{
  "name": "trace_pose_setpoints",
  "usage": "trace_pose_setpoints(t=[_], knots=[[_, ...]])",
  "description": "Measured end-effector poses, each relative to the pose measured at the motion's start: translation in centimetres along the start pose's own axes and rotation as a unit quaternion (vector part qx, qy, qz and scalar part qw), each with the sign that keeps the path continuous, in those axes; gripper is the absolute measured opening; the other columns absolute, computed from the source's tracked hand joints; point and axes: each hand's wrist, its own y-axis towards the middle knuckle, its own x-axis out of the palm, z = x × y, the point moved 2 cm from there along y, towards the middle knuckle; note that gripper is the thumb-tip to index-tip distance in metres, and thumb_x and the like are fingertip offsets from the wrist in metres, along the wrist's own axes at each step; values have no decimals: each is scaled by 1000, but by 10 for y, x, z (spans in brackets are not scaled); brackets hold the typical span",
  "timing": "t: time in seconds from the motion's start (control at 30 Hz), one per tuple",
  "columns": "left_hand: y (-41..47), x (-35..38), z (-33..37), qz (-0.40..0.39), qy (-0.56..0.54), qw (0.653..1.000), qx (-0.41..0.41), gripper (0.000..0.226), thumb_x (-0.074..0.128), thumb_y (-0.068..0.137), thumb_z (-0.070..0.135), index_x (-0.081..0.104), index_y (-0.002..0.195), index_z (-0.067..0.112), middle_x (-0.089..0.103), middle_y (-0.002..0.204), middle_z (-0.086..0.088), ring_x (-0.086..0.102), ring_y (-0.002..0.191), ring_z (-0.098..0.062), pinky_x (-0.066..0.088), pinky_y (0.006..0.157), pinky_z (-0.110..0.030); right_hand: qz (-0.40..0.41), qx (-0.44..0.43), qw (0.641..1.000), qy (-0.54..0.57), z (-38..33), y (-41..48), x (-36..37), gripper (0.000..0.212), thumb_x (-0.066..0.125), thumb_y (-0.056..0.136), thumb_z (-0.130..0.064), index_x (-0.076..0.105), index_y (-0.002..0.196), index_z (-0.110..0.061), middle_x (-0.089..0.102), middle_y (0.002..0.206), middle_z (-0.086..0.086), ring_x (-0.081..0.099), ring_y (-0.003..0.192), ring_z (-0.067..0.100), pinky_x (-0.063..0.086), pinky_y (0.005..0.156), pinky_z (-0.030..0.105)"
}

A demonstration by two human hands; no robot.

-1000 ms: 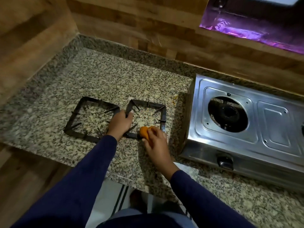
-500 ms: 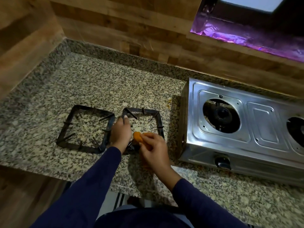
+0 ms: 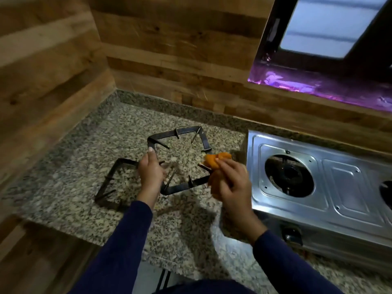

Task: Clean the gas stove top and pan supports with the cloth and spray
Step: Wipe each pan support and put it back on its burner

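Left hand (image 3: 150,172) now grips the pan support (image 3: 186,132), tipped off the desk (image 3: 127,128) (flat before); fingers of the right hand (image 3: 231,181) pinch the cloth (image 3: 216,161), likely wiping its right bar.

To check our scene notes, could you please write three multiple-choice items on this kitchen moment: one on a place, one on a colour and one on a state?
1. Where is the untouched pan support?
A. On the granite counter, left of the stove
B. On top of the stove
C. In a sink

2. What colour is the cloth?
A. Blue
B. Orange
C. White

3. What is the left hand doing?
A. Lying flat on the counter
B. Turning a stove knob
C. Gripping the second pan support

Answers:
1 A: it lies on the granite, and the stove's burner openings are bare.
2 B: an orange wad shows in the right hand.
3 C: its thumb and fingers close round the frame's left bar.
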Motion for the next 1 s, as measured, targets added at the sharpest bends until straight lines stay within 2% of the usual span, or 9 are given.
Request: trace_pose_setpoints(t=[0.13, 0.3, 0.4, 0.53, 0.6, 0.67, 0.77, 0.87, 1.0], knots=[[-16, -8, 34, -15, -23, 998, 49, 38, 32, 103, 47, 49, 90, 15, 42, 62, -6, 38, 41, -14, 32, 33, -18, -123, -31, 989, -72, 12, 50, -16, 31, 59, 87, -6, 73, 113, -15, 65, 115, -2, 56, 110, 19, 45, 95, 33], [-36, -20, 55, 21, -25, 996, 84, 38, 32, 104, 44, 49, 85, 16, 44, 69, 0, 44, 48, -12, 36, 40, -18, 7, 108, 992, 58, 3, 75, -49, 18, 61, 92, -2, 72, 103, -10, 67, 87, -4, 64, 72, -4, 48, 62, 18], [-51, -20, 61, 23, -26, 993, 111, 40, 33, 105, 42, 42, 74, 18, 40, 67, 1, 43, 50, -14, 36, 41, -19, 58, 66, 995, 37, -23, 91, -50, 19, 68, 89, -16, 74, 107, -18, 68, 91, -2, 62, 85, 6, 47, 74, 22], [-75, -3, 74, 10, 2, 987, 162, 42, 34, 105, 41, 37, 69, 21, 36, 62, 1, 43, 48, -19, 35, 45, -28, -40, 87, 995, -26, -51, 89, -35, 20, 69, 88, -22, 76, 107, -17, 70, 88, -5, 63, 79, 8, 45, 67, 22], [-82, 3, 78, 15, 10, 983, 184, 42, 35, 104, 42, 37, 67, 23, 35, 60, 1, 42, 53, -22, 35, 49, -35, -57, 145, 986, 65, -53, 84, -34, 16, 69, 88, -25, 77, 101, -21, 71, 87, -13, 64, 81, 3, 47, 67, 21], [-87, 6, 80, 17, 12, 982, 190, 41, 35, 105, 41, 38, 67, 23, 35, 61, 1, 42, 55, -23, 36, 51, -36, 0, 175, 973, 151, -53, 86, -45, 15, 67, 87, -29, 78, 97, -25, 73, 92, -13, 65, 90, 7, 52, 77, 29], [-98, 15, 88, -2, 13, 981, 193, 38, 35, 105, 38, 45, 73, 22, 37, 65, 1, 44, 55, -18, 40, 50, -30, 115, 84, 976, 166, -63, 107, -65, 18, 66, 89, -25, 75, 104, -24, 70, 97, -8, 64, 93, 8, 51, 83, 26], [-110, 27, 98, -19, 31, 972, 232, 38, 35, 105, 36, 46, 71, 23, 37, 65, 3, 44, 56, -12, 44, 48, -29, 64, 37, 994, 81, -77, 122, -62, 22, 65, 90, -20, 73, 111, -18, 64, 96, -6, 59, 91, 11, 45, 83, 23], [-110, 32, 100, -5, 56, 967, 249, 41, 35, 103, 44, 45, 66, 28, 40, 60, 7, 46, 55, -15, 48, 54, -44, 20, 119, 989, 89, -60, 107, -49, 23, 65, 90, -24, 75, 111, -19, 68, 95, -7, 61, 91, 8, 40, 77, 17]])
